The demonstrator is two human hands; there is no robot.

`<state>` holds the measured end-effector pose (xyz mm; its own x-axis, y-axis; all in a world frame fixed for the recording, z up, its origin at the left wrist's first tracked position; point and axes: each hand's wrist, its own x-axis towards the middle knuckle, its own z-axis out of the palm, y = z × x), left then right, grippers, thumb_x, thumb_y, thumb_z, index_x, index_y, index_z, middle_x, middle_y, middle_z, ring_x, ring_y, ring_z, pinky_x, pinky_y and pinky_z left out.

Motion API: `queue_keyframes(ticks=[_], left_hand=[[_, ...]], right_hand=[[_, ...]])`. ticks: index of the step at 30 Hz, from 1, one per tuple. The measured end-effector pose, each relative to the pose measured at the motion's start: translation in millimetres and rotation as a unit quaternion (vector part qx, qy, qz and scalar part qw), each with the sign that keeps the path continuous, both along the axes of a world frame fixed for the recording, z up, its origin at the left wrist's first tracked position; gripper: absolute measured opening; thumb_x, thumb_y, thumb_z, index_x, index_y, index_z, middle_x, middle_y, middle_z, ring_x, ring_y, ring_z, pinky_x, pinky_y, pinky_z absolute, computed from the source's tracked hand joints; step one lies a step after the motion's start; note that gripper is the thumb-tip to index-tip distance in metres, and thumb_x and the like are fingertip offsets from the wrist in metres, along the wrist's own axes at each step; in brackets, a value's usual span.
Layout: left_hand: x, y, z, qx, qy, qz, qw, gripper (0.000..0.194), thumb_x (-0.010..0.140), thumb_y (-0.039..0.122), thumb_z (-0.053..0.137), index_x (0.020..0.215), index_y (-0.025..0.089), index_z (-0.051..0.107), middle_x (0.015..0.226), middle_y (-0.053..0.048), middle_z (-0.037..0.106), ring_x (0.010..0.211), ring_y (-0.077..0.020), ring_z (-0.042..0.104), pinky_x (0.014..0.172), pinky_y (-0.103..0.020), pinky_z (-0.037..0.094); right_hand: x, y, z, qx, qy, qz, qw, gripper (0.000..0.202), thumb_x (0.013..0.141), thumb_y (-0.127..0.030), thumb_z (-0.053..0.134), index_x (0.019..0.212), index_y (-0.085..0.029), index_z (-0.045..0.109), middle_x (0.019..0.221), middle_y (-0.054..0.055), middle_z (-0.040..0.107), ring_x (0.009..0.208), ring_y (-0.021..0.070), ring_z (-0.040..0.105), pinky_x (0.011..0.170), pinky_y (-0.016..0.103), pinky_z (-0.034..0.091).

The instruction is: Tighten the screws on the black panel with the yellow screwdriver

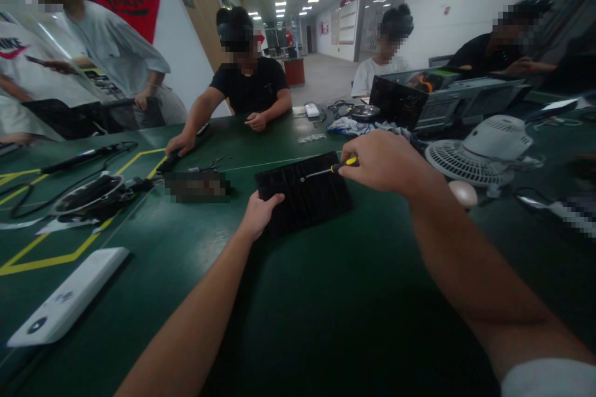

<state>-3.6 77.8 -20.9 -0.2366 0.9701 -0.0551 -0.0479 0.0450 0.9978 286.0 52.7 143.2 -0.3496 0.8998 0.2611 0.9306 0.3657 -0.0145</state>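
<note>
A black ribbed rectangular panel (316,201) is in front of me over the green table, its exact kind unclear. My left hand (261,212) grips its left edge, thumb on top. My right hand (379,161) is closed around the yellow and black handle of a screwdriver (326,170). The screwdriver's shaft points left across the panel, and its tip is at a small round silvery piece (302,180) on the panel's upper part. Whether that piece is fixed to the panel or on the tip I cannot tell.
A white fan (484,149) lies on the right beside an open computer case (447,105). A white oblong device (69,294) is at the near left. Cables and tools (93,195) lie farther left. Across the table (186,285), a co-worker's hand (181,142) holds a dark tool.
</note>
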Motion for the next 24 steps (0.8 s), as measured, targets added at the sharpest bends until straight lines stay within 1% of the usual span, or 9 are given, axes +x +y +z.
queue_keyframes(ticks=[2,8,16,24], left_hand=[[-0.5,0.0,-0.2,0.001,0.003,-0.004,1.0,0.051,0.056,0.034,0.096,0.098,0.017,0.073,0.094,-0.008,0.081,0.089,-0.0306,0.079,0.092,-0.049,0.064],[-2.0,0.3,-2.7,0.01,0.01,-0.014,1.0,0.047,0.059,0.035,0.094,0.098,0.017,0.074,0.095,-0.008,0.081,0.089,-0.0297,0.078,0.093,-0.048,0.064],[-0.3,-0.5,-1.9,0.008,-0.006,-0.011,1.0,0.05,0.058,0.032,0.095,0.101,0.018,0.074,0.099,-0.009,0.081,0.095,-0.0319,0.079,0.096,-0.05,0.063],[-1.1,0.1,-2.4,0.01,0.005,-0.009,1.0,0.046,0.06,0.032,0.094,0.099,0.017,0.075,0.096,-0.009,0.081,0.091,-0.0312,0.079,0.095,-0.05,0.064]], right_hand=[[0.9,-0.5,1.0,0.006,0.001,-0.001,1.0,0.032,0.094,-0.041,0.067,0.109,-0.024,0.089,0.105,0.013,0.084,0.101,0.0339,0.075,0.082,0.043,0.052],[-1.5,-4.3,2.0,0.021,0.009,0.027,0.999,0.032,0.094,-0.041,0.067,0.11,-0.024,0.089,0.104,0.012,0.084,0.099,0.0338,0.075,0.083,0.043,0.051],[-3.6,-4.3,-0.5,0.013,0.0,0.02,1.0,0.03,0.092,-0.04,0.067,0.107,-0.026,0.089,0.104,0.011,0.084,0.098,0.0322,0.074,0.08,0.041,0.05],[-5.0,-2.9,-0.2,-0.003,-0.008,0.013,1.0,0.033,0.094,-0.041,0.065,0.106,-0.023,0.089,0.104,0.014,0.085,0.097,0.034,0.075,0.079,0.043,0.051]])
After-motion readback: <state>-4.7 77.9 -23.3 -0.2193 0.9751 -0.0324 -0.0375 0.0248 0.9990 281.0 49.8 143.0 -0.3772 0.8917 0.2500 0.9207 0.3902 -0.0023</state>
